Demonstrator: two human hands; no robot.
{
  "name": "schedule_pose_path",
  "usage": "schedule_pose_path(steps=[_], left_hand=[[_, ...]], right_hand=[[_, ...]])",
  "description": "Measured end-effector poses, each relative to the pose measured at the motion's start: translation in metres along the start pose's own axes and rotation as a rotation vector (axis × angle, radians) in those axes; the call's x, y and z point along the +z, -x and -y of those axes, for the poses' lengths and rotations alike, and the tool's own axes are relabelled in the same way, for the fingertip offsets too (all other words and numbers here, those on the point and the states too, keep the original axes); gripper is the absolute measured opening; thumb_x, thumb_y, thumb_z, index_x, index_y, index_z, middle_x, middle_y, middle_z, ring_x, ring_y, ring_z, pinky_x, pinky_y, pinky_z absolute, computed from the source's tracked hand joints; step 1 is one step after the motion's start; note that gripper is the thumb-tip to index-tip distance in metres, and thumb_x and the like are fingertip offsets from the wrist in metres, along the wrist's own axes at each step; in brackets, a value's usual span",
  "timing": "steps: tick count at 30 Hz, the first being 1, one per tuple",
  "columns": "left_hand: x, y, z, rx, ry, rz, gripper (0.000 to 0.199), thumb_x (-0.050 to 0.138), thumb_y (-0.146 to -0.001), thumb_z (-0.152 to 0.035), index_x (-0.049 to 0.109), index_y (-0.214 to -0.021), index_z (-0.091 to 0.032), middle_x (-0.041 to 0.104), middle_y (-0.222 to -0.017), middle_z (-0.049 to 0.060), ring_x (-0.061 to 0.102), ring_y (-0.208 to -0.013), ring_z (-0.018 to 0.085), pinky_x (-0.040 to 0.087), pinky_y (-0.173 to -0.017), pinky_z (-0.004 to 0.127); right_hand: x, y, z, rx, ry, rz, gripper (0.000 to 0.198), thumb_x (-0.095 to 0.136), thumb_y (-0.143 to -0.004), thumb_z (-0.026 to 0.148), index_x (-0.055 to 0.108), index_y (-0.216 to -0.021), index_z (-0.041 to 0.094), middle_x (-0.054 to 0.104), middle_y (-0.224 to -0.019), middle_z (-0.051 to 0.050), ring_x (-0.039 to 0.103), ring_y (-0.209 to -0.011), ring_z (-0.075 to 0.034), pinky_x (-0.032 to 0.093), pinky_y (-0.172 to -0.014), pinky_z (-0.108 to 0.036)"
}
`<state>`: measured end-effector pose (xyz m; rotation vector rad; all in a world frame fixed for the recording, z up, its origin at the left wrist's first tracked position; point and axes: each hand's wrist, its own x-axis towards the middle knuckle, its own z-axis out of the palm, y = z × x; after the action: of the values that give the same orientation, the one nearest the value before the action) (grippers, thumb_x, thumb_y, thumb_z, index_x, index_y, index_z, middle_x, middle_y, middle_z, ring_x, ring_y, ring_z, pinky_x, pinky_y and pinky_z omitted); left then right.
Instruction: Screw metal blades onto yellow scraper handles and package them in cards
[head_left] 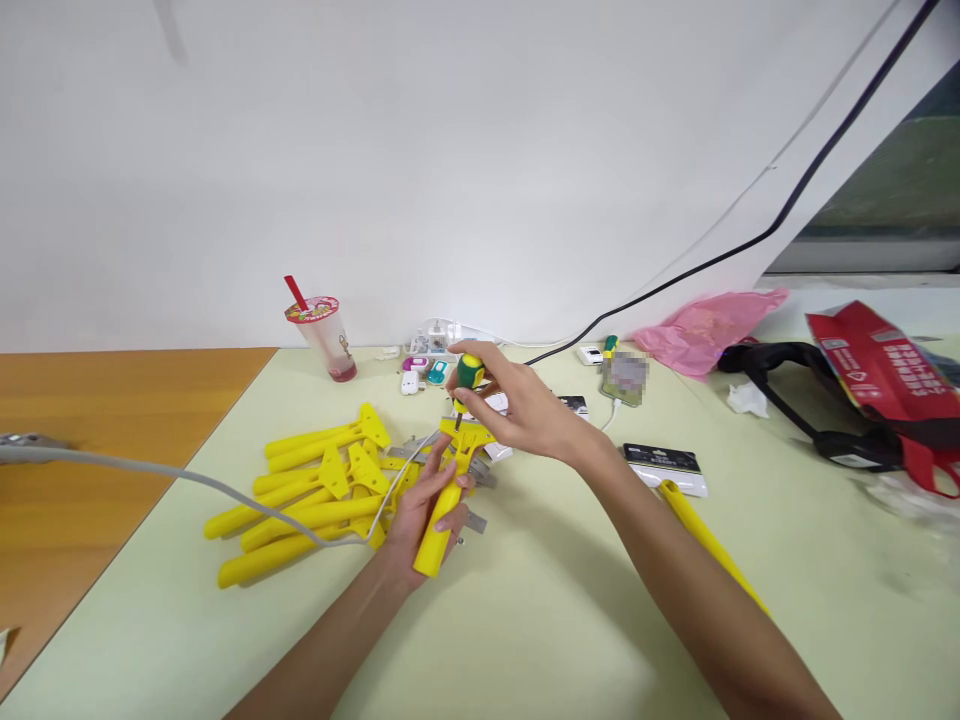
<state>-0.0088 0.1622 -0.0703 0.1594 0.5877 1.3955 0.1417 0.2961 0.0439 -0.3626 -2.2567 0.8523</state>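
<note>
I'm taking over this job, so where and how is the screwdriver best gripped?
I'd take the screwdriver by its short, rounded handle, probably from above and the right, fingertips around it, as the right hand does. It stands roughly upright, its slim shaft pointing down at the yellow tool, which the left hand grips from the other side.

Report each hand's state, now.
Left hand: closed around a yellow scraper handle.
Right hand: closed on a green-and-yellow screwdriver, shaft pointing down.
</note>
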Motion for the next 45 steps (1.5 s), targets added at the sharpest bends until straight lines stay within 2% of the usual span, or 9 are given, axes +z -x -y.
schedule_pose_path(steps=[4, 7, 11, 15, 19, 25, 37, 45], left_hand=[[0.000, 0.000, -0.004, -0.007, 0.010, 0.017, 0.063, 0.073, -0.100, -0.020, 0.047, -0.154, -0.038, 0.063, -0.101, 0.001, 0.054, -0.054, 0.003, 0.038, -0.038, 0.009], [0.001, 0.001, -0.007, 0.018, 0.013, 0.008, 0.065, 0.071, -0.100, -0.017, 0.046, -0.156, -0.037, 0.064, -0.103, 0.002, 0.054, -0.055, 0.004, 0.039, -0.038, 0.009], [0.004, 0.001, -0.008, 0.036, 0.005, -0.019, 0.065, 0.069, -0.101, -0.015, 0.046, -0.157, -0.035, 0.066, -0.105, 0.003, 0.057, -0.057, 0.004, 0.040, -0.039, 0.009], [0.008, -0.001, -0.007, 0.025, 0.125, -0.074, 0.061, 0.061, -0.103, -0.009, 0.046, -0.158, -0.031, 0.067, -0.117, 0.009, 0.066, -0.067, 0.006, 0.039, -0.038, 0.009], [0.012, 0.001, -0.008, 0.026, 0.210, -0.070, 0.059, 0.052, -0.106, -0.007, 0.047, -0.160, -0.032, 0.063, -0.133, 0.014, 0.067, -0.072, 0.006, 0.036, -0.035, 0.008], [0.010, 0.005, -0.011, 0.048, 0.196, -0.008, 0.059, 0.054, -0.105, -0.008, 0.052, -0.158, -0.035, 0.060, -0.144, 0.014, 0.067, -0.074, 0.006, 0.038, -0.034, 0.007], [0.008, 0.004, -0.008, 0.052, 0.183, -0.010, 0.060, 0.057, -0.104, -0.008, 0.053, -0.157, -0.035, 0.060, -0.144, 0.014, 0.065, -0.074, 0.006, 0.039, -0.036, 0.006], [0.008, 0.003, -0.009, 0.040, 0.178, -0.012, 0.065, 0.054, -0.106, -0.009, 0.045, -0.163, -0.036, 0.061, -0.139, 0.014, 0.065, -0.073, 0.006, 0.039, -0.035, 0.007]], right_hand=[[-0.006, 0.000, -0.004, -0.011, 0.017, -0.026, 0.035, 0.070, -0.103, 0.038, 0.058, -0.134, 0.026, 0.076, -0.110, -0.006, 0.076, -0.093, -0.023, 0.063, -0.086, -0.038], [-0.009, 0.001, -0.004, -0.054, 0.089, -0.058, 0.036, 0.075, -0.101, 0.039, 0.059, -0.131, 0.026, 0.078, -0.111, -0.007, 0.076, -0.093, -0.023, 0.062, -0.088, -0.039], [-0.014, 0.002, 0.007, -0.087, 0.125, -0.063, 0.032, 0.073, -0.103, 0.038, 0.059, -0.129, 0.025, 0.079, -0.113, -0.007, 0.076, -0.091, -0.022, 0.063, -0.086, -0.039], [-0.024, 0.004, 0.021, -0.123, 0.127, -0.126, 0.028, 0.074, -0.102, 0.039, 0.062, -0.124, 0.025, 0.079, -0.112, -0.006, 0.078, -0.094, -0.022, 0.066, -0.088, -0.038], [-0.036, 0.007, 0.023, -0.068, 0.163, -0.136, 0.032, 0.079, -0.099, 0.036, 0.063, -0.124, 0.024, 0.078, -0.106, -0.004, 0.079, -0.094, -0.023, 0.066, -0.089, -0.037], [-0.040, 0.007, 0.013, -0.012, 0.178, -0.096, 0.033, 0.079, -0.098, 0.036, 0.064, -0.124, 0.025, 0.078, -0.102, -0.003, 0.078, -0.086, -0.022, 0.067, -0.087, -0.036], [-0.036, 0.005, 0.009, 0.001, 0.186, -0.096, 0.039, 0.082, -0.095, 0.049, 0.063, -0.119, 0.024, 0.075, -0.099, -0.004, 0.073, -0.080, -0.019, 0.065, -0.082, -0.034], [-0.033, 0.006, 0.006, 0.002, 0.210, -0.115, 0.045, 0.081, -0.093, 0.058, 0.061, -0.115, 0.024, 0.074, -0.098, -0.005, 0.071, -0.079, -0.020, 0.064, -0.080, -0.035]])
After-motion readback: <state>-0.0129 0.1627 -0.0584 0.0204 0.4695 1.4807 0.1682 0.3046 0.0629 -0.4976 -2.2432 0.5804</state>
